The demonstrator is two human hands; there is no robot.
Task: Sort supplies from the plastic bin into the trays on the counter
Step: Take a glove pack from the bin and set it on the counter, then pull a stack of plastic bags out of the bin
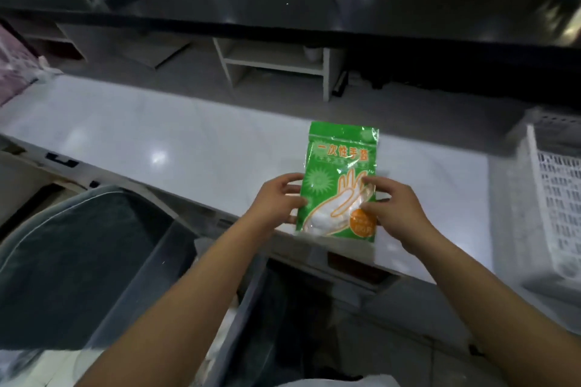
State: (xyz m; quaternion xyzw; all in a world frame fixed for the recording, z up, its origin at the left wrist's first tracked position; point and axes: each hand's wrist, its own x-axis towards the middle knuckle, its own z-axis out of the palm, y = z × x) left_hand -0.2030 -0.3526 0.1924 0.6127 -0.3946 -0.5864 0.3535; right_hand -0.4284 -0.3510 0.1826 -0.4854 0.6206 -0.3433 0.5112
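Now, with your left hand and right hand pinching the glove packet, carry it level to the white tray.

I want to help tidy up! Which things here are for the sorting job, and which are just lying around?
For the job: green glove packet, held by left hand and right hand; white tray; clear plastic bin; counter.
Just around: white shelf unit; black ledge.
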